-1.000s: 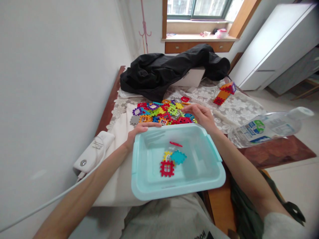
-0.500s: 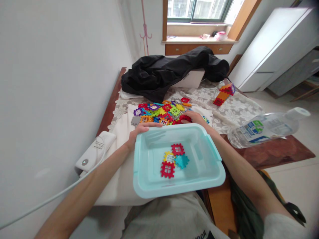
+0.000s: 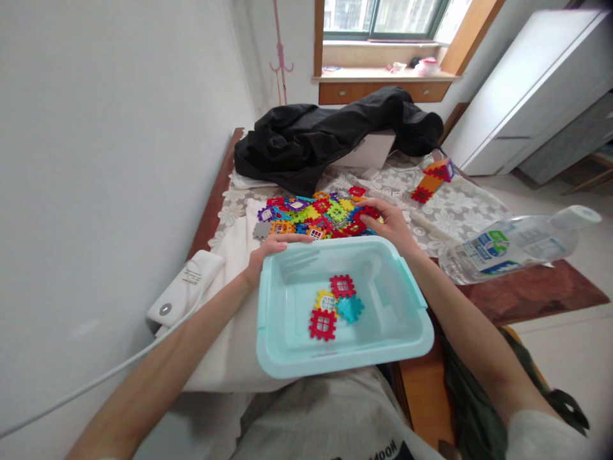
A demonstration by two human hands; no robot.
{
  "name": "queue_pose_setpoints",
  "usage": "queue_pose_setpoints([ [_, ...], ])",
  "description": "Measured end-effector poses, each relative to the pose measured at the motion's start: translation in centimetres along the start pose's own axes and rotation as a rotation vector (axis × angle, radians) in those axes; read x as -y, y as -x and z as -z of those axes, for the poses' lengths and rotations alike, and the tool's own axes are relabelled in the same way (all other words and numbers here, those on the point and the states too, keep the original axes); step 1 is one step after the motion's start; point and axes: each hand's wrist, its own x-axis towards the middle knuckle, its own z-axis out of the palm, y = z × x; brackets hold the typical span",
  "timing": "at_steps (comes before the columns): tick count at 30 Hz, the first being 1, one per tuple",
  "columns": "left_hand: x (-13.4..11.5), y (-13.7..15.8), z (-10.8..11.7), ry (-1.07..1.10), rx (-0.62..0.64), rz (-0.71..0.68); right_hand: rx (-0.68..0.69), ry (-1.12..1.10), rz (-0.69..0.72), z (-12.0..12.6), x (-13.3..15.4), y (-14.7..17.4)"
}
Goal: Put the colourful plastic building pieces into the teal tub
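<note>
Surface: lace-covered surface point(image 3: 460, 217) is running from the person's lap away toward the window, with the pale blue bin point(image 3: 278, 345) as the landmark at its near edge.
Inside the bin: four toy tiles point(image 3: 335, 305) are lying bunched at the middle of the floor.
Left hand point(image 3: 269, 250): fingers are curling over the bin's far-left rim, gripping it and steadying it.
Right hand point(image 3: 390, 220): just past the bin's far-right corner, fingers are closing on a red tile point(image 3: 364, 213) at the pile's near-right edge.
Tile versus fingers: the red tile is sitting under the fingertips, touching them, partly hidden.
Pile point(image 3: 316, 216): bright tiles are lying just beyond the bin's far rim.
Doing it well: probably pinching one tile cleanly, lifting it clear of interlocked neighbours, keeping the bin steady.
Further off: a black jacket point(image 3: 330, 137) is lying well beyond the pile.
</note>
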Motion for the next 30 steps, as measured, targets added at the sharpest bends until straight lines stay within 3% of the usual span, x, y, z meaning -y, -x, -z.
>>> queue_pose_setpoints([
  [9,0.2,-0.1,0.3,-0.007,0.009,-0.03,-0.131,0.114,0.084,0.1,0.9,0.2],
  [14,-0.1,0.1,0.0,-0.003,-0.009,0.0,-0.089,0.082,0.046,0.1,0.6,0.0],
  [21,0.0,-0.1,0.1,-0.021,-0.017,-0.012,0.009,-0.621,-0.242,0.4,2.0,0.3],
  [26,-0.1,0.0,0.1,-0.022,-0.03,0.004,0.024,-0.93,-0.137,0.7,4.8,1.0],
  [30,-0.4,0.3,-0.4,-0.015,-0.058,0.032,0.195,-0.857,-0.001,0.6,5.5,1.7],
])
